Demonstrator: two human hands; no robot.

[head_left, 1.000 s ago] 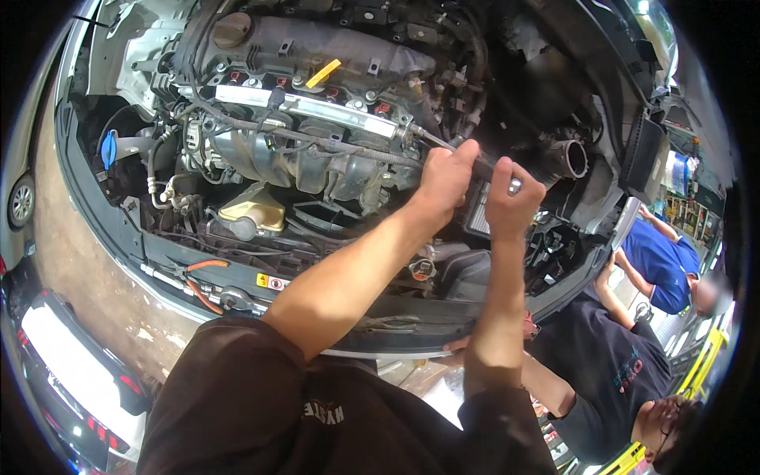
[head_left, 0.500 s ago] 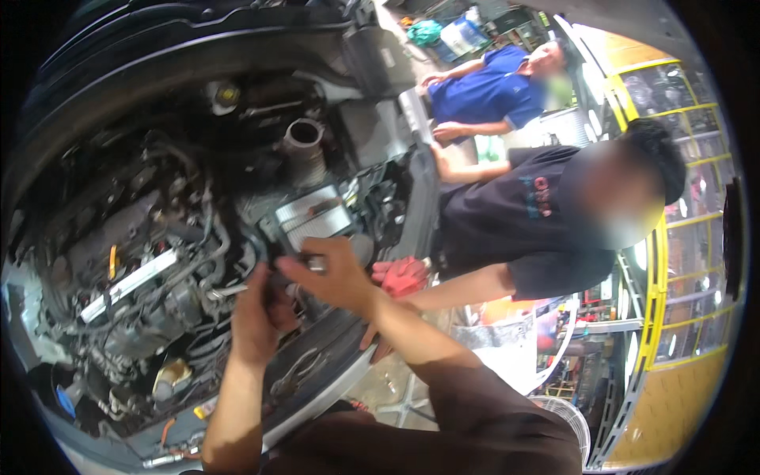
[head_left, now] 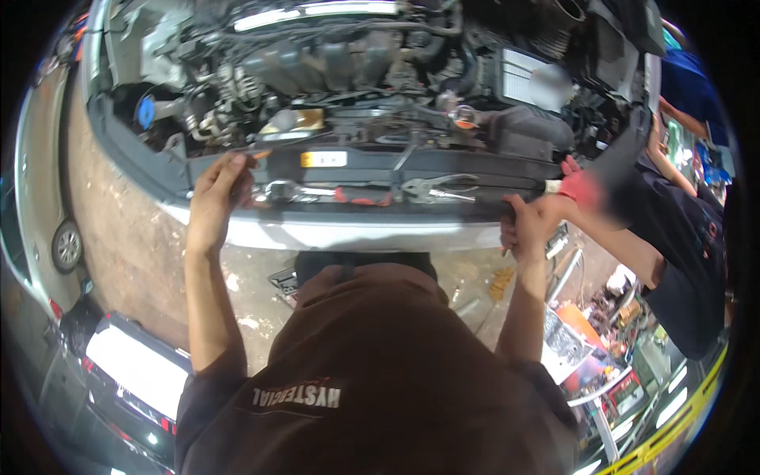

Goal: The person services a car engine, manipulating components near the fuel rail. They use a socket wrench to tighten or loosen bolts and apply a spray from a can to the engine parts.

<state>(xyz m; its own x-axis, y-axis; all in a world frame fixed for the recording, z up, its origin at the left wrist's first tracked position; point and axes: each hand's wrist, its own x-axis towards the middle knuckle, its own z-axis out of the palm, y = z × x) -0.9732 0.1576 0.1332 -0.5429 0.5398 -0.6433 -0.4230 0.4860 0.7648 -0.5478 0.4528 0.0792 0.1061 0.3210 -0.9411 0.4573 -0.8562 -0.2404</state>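
My left hand [head_left: 212, 190] is at the left of the car's front panel [head_left: 467, 165], thumb and fingers closed together. Whatever it may hold is hidden. An orange-tipped slim thing [head_left: 261, 155] lies right beside its thumb. My right hand [head_left: 532, 224] is curled at the right end of the panel's front edge, its fingers bent round something I cannot make out. Between the hands, along the panel, lie a ratchet with a red and black handle [head_left: 364, 195], a shiny metal tool [head_left: 283, 191] and metal pliers [head_left: 423, 185].
The engine bay [head_left: 332, 67] stretches beyond the panel, with an orange-marked cap [head_left: 464, 119] and a blue cap [head_left: 146, 112]. At the right, a co-worker's red-gloved hand [head_left: 582, 188] is near my right hand. A silver car [head_left: 43, 174] stands at the left.
My view has swung down and round to the front edge. My hands, close together over the engine before, are now wide apart along the panel.
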